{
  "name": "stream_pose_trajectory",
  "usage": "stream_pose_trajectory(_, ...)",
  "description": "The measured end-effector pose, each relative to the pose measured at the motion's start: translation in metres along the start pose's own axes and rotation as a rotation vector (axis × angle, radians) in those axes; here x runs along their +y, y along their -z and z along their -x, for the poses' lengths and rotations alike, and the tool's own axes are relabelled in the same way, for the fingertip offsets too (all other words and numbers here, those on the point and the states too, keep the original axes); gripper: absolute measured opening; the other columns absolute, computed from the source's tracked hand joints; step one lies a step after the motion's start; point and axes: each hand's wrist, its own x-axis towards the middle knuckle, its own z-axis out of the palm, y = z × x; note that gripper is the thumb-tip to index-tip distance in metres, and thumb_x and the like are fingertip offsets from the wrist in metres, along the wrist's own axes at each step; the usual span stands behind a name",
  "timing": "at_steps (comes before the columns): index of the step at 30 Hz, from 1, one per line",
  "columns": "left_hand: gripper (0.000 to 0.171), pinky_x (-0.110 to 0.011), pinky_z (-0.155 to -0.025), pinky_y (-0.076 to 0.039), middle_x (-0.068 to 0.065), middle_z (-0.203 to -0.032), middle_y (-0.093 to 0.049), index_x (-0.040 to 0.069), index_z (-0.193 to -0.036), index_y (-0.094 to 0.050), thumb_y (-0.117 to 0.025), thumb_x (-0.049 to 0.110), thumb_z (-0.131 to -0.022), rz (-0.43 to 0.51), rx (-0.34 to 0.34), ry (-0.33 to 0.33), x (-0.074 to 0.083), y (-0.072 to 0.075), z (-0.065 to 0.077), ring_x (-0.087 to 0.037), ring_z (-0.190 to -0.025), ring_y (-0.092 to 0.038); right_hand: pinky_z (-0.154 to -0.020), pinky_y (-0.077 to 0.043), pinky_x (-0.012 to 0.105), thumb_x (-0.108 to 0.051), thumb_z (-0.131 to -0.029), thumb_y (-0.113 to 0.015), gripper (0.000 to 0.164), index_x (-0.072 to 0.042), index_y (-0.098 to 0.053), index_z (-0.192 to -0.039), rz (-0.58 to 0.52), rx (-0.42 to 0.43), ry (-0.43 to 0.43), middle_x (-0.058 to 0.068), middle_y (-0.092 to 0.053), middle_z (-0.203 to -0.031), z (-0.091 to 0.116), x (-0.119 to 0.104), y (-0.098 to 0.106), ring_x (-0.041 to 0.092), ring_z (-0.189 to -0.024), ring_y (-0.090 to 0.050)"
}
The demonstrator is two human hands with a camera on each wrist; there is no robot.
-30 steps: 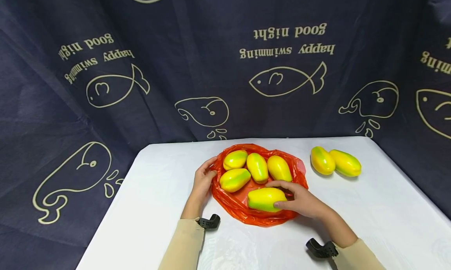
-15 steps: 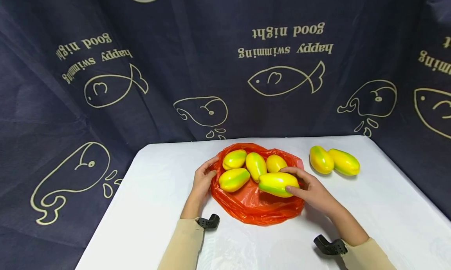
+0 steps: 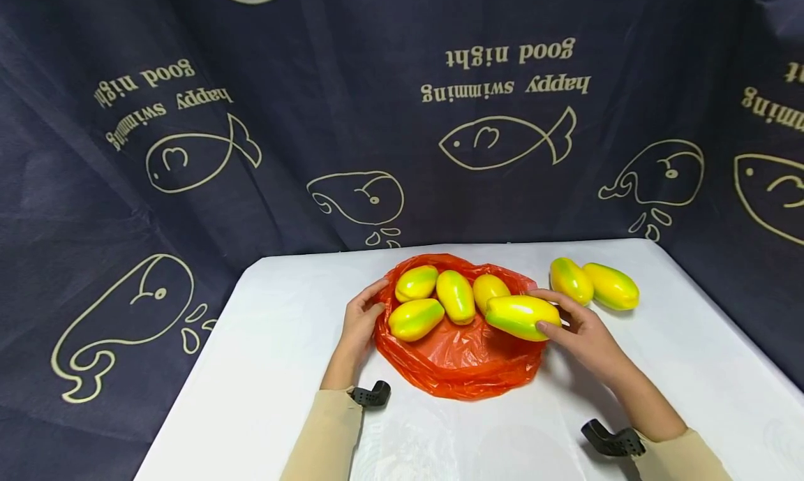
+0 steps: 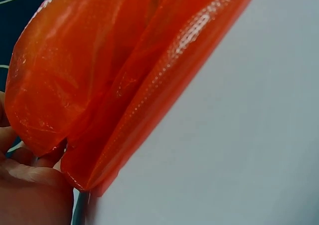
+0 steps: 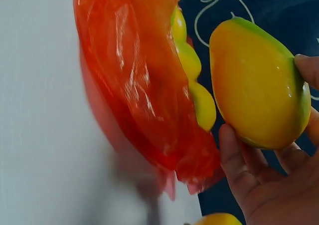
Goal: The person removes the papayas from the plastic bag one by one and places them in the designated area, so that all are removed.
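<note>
One yellow-green papaya-like fruit (image 3: 518, 316) is gripped by the right hand (image 3: 593, 338), thumb on the near side, fingers round the far side. The held fruit is located right of centre in the head view, over the right part of the red plastic bag (image 3: 465, 378); in the right wrist view it is seen apart from the bag.

Orientation: the held fruit is to the left of the right hand. Its long axis is directed across the frame, dipping slightly to the right; the right end is the one gripped.

Left hand (image 3: 361, 324): placed at the left rim of the bag, touching it. Whether the film is pinched or only touched cannot be told.

Counts: one bag; seven fruits in all. One is held. Four bagged fruits (image 3: 456, 298) are seen: two at left, one in the middle, one at right, partly hidden by the held fruit. Two loose fruits (image 3: 609, 286) are laid touching each other on the white worktop (image 3: 264, 376), at its upper right, beyond the right hand. That hand is much nearer to the pair; the left is separated from them by the bag.
</note>
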Motion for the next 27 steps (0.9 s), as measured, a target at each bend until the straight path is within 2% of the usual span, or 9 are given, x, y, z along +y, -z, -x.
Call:
stream_pose_trajectory(9, 0.050, -0.027, -0.111, -0.045, -0.006, -0.150, -0.052, 0.010, -0.139, -0.059, -0.048, -0.005, -0.092, 0.003, -0.003, 0.001, 0.000, 0.000, 0.001, -0.023, -0.138, -0.047, -0.084, -0.052, 0.008, -0.015, -0.097, -0.062, 0.048, -0.009, -0.051, -0.143, -0.030, 0.061, 0.020, -0.026, -0.051, -0.129, 0.005, 0.007, 0.015, -0.002, -0.110, -0.050)
stream_pose_trajectory(16, 0.050, -0.024, -0.106, -0.048, -0.007, -0.150, -0.052, 0.010, -0.138, -0.059, -0.048, -0.005, -0.092, 0.020, 0.001, 0.004, 0.001, 0.000, 0.002, -0.025, -0.135, -0.049, -0.080, -0.049, 0.008, -0.011, -0.097, -0.062, 0.047, -0.007, -0.051, -0.143, -0.007, 0.113, 0.017, -0.026, -0.051, -0.124, 0.011, 0.022, 0.025, -0.002, -0.102, -0.052)
stream_pose_trajectory(20, 0.050, -0.027, -0.108, -0.048, -0.007, -0.150, -0.052, 0.010, -0.139, -0.059, -0.048, -0.005, -0.093, 0.011, 0.009, 0.008, 0.002, -0.001, 0.002, -0.025, -0.136, -0.049, -0.076, -0.049, 0.008, -0.009, -0.097, -0.061, 0.046, -0.006, -0.051, -0.142, -0.002, 0.141, 0.010, -0.025, -0.049, -0.123, 0.015, 0.028, 0.031, -0.002, -0.098, -0.052)
stream_pose_trajectory(27, 0.050, -0.027, -0.107, -0.049, -0.008, -0.149, -0.053, 0.011, -0.139, -0.059, -0.048, -0.005, -0.093, 0.005, 0.018, 0.007, 0.001, -0.001, 0.002, -0.025, -0.133, -0.051, -0.082, -0.043, 0.002, -0.002, -0.098, -0.055, 0.043, -0.008, -0.052, -0.141, -0.116, 0.172, -0.005, -0.023, -0.049, -0.126, 0.021, 0.040, 0.044, -0.007, -0.104, -0.050)
